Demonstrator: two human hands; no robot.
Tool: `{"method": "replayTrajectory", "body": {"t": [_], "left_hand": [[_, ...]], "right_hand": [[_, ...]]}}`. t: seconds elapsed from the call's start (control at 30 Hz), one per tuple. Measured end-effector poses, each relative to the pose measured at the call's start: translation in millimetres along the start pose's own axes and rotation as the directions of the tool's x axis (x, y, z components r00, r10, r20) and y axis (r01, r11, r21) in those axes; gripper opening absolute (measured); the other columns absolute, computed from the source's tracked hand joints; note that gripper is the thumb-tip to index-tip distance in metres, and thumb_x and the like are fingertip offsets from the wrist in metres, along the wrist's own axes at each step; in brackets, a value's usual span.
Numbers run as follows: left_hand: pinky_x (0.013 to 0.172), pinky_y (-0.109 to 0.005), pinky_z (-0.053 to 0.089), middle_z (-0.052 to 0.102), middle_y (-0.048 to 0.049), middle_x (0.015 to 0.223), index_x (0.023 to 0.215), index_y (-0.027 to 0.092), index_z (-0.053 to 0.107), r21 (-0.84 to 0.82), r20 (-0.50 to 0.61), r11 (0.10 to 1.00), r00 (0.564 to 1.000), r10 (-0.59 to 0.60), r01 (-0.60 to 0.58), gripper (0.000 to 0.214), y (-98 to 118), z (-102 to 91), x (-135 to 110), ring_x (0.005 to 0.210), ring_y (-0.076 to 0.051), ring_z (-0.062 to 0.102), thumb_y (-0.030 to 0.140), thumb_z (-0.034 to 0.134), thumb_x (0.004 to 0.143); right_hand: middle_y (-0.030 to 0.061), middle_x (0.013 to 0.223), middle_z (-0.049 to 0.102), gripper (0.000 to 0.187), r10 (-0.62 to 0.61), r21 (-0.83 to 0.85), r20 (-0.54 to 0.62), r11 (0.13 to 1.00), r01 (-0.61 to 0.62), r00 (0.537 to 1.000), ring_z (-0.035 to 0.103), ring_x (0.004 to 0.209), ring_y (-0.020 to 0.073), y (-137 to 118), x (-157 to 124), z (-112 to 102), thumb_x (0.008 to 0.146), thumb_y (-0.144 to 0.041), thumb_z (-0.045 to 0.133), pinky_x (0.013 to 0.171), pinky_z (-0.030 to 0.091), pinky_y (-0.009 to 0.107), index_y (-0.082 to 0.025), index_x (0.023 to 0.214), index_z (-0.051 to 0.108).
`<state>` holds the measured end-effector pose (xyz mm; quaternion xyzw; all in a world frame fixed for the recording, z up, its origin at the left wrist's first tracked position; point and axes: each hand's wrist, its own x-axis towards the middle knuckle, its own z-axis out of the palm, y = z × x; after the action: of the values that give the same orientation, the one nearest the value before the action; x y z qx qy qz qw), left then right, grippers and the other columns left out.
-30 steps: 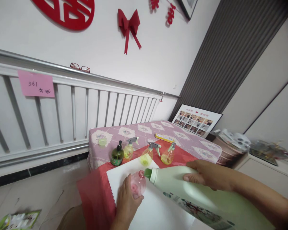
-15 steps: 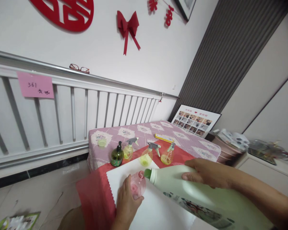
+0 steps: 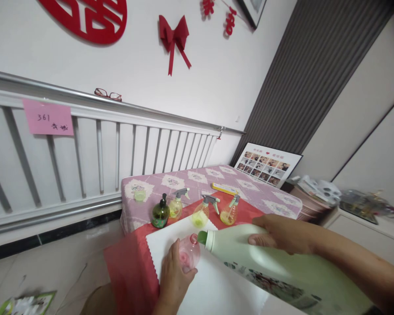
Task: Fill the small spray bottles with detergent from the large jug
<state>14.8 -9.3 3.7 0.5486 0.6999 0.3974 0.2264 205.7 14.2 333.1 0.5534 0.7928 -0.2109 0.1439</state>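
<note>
My left hand (image 3: 175,273) is wrapped round a clear pink bottle (image 3: 189,253) with no top on, tilted a little over a white board (image 3: 213,284). A big pale green jug (image 3: 269,262) lies on its side in the air, gripped from above by my right hand (image 3: 276,234). Its green spout (image 3: 202,237) meets the neck of the pink bottle; whether liquid is flowing I cannot make out. Behind them stand a spray bottle (image 3: 200,215) with yellow liquid, another spray bottle (image 3: 229,213) to the right, and a third spray bottle (image 3: 175,207) to the left.
A dark green pump bottle (image 3: 160,213) stands left of the sprayers. Further back lie a yellow-and-white box (image 3: 224,188) and a pale green cap (image 3: 139,195) on the patterned cloth (image 3: 190,179). A white radiator (image 3: 124,144) runs along the wall behind.
Almost nothing differs. Both hands, the pink bottle and the jug keep nearly the same positions; the view has shifted very slightly.
</note>
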Motion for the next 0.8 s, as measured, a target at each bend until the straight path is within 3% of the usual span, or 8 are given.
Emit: {"method": "replayTrajectory", "body": {"t": [0.8], "left_hand": [[0.113, -0.03, 0.034, 0.047, -0.0131, 0.149, 0.144, 0.015, 0.028, 0.006, 0.016, 1.0, 1.0, -0.013, 0.013, 0.093, 1, -1.4, 0, 0.136, -0.024, 0.046, 0.025, 0.073, 0.063]], "right_hand": [[0.0082, 0.085, 0.063, 0.046, 0.047, -0.027, 0.032, 0.999, -0.047, 0.998, 0.062, 0.067, 0.0197, 11, 9, 2, 0.081, -0.062, 0.052, 0.045, 0.043, 0.024, -0.016, 0.086, 0.055]]}}
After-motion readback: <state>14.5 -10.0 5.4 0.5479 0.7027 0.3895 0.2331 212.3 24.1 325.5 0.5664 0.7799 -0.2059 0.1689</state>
